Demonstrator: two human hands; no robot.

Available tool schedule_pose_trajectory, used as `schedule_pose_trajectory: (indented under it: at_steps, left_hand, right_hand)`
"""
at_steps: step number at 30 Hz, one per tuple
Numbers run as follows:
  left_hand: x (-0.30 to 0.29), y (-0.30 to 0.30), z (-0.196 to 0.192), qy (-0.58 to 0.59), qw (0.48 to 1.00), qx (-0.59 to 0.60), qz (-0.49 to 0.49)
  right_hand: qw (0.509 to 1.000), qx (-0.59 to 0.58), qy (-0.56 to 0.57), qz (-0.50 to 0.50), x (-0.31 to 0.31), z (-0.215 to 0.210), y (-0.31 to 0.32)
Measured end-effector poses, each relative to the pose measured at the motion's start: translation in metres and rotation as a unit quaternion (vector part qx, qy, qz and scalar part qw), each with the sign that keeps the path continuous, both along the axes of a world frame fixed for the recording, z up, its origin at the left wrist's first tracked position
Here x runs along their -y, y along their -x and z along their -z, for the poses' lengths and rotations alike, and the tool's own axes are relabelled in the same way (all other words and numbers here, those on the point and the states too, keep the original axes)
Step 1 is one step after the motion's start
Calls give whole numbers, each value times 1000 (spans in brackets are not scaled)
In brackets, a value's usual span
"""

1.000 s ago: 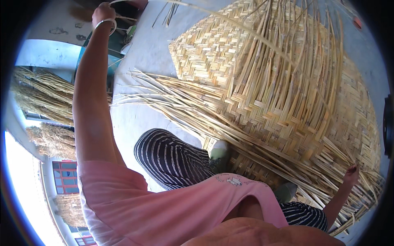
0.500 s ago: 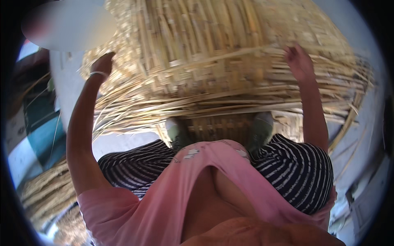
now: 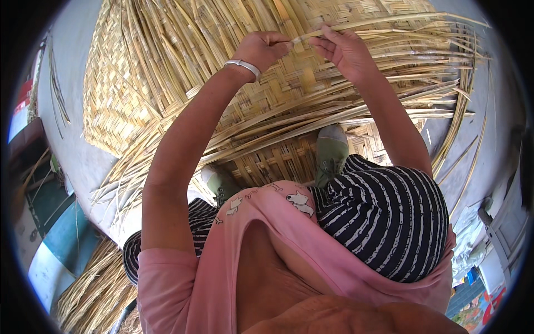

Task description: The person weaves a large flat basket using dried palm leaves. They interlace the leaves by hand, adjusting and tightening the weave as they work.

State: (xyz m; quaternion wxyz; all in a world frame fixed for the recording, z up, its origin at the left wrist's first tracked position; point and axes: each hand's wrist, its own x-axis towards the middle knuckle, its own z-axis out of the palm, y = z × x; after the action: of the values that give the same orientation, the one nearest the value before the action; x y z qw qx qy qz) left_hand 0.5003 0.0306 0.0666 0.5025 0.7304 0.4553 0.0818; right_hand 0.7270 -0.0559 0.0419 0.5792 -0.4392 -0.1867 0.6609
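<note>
A large woven bamboo mat lies on the ground in front of me, with many loose strips fanning out from its woven part. My left hand, with a metal bangle on the wrist, pinches a thin bamboo strip near its end. My right hand grips the same strip a little to the right, and the strip runs on to the right above the mat. Both hands hover over the upper middle of the mat. My feet in green shoes rest on the weave below them.
Bundles of loose bamboo strips lie at the lower left beside a teal and white object. Grey ground borders the mat on the left and right. Coloured clutter sits at the lower right.
The view has swung over the mat. My left hand came in from the far left and my right hand from the right edge; both now meet on one strip above the mat.
</note>
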Motion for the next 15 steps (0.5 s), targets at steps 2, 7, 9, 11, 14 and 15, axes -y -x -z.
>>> schedule_pose_trajectory:
  at_steps: [2,7,9,11,14,15]
  left_hand:
    - [5,-2,-5,-56,998,-12,5]
    - [13,-4,-3,-158,984,-57,54]
    - [16,-5,-1,-181,980,-56,66]
    - [17,-6,-3,-201,974,-59,80]
    - [24,-8,-14,-147,982,-84,82]
    - [25,-8,-15,-112,989,-66,75]
  right_hand:
    - [1000,20,22,-2,3,-5,5]
    - [996,84,39,15,10,4,13]
    - [994,100,48,25,15,2,15]
    - [992,110,59,31,18,1,15]
    - [991,111,59,37,23,0,15]
    - [992,104,59,32,24,-1,14]
